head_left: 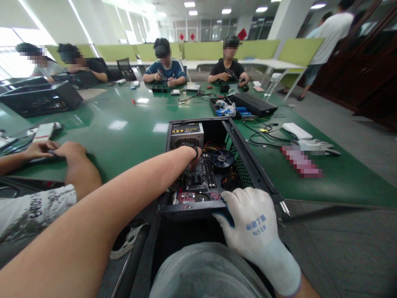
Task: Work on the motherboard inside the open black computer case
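An open black computer case (248, 159) lies before me, partly over the table's front edge. My bare left hand (195, 162), with a dark band at its wrist, reaches inside over the motherboard (198, 179); its fingers are mostly hidden. Just beyond it sits a power supply (187, 133) with a label on top. A round black cooling fan (221, 160) is to the right of that hand. Along the near side runs a red circuit board (187, 196). In a white work glove, my right hand (249, 221) grips the near rim of the case, thumb below and fingers over it.
The green table (130, 109) carries a tray of tools and gloves (226, 107), cables (263, 134), a white box (297, 130) and a work glove (318, 147) on the right. Another black case (40, 99) stands at left. A neighbour's hands (46, 150) are close on the left; co-workers sit opposite.
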`<control>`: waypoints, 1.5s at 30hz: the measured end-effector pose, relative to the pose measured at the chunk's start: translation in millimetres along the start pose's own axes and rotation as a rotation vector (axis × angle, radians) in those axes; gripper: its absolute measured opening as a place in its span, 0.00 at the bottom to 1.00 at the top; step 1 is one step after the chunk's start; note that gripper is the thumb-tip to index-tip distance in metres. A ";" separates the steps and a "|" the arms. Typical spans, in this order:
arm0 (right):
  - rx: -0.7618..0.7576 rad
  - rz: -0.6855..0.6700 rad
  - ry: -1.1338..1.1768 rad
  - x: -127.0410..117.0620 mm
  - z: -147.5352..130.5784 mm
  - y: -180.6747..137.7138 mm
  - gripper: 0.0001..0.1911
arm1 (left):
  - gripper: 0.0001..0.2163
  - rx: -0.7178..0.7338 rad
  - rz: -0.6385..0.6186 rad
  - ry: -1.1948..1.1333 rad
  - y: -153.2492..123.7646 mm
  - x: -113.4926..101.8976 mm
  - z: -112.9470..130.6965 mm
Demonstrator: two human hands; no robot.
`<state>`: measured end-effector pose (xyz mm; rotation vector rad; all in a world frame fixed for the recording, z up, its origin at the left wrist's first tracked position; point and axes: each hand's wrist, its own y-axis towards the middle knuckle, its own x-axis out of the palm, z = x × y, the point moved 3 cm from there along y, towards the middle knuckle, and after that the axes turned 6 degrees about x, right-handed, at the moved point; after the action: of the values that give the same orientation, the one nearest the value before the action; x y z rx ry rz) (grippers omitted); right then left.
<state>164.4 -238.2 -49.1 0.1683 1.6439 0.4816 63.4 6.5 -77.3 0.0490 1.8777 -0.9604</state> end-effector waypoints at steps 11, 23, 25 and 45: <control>0.002 -0.009 -0.016 -0.2 -0.6 1.3 0.16 | 0.22 -0.010 0.063 -0.045 7.8 2.7 -2.8; 0.007 -0.051 0.006 -0.4 0.2 -0.4 0.16 | 0.27 0.017 0.009 0.047 -4.0 0.3 -0.8; 0.009 -0.046 0.006 -1.1 -0.7 0.1 0.16 | 0.25 0.023 -0.003 0.026 -2.6 1.2 -1.0; -0.011 0.004 -0.025 0.3 -0.9 -0.3 0.16 | 0.24 -0.032 0.109 -0.115 -5.8 -2.0 -6.6</control>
<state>163.6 -238.5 -49.5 0.1685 1.6168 0.4894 57.0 7.4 -71.0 0.0743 1.7654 -0.8413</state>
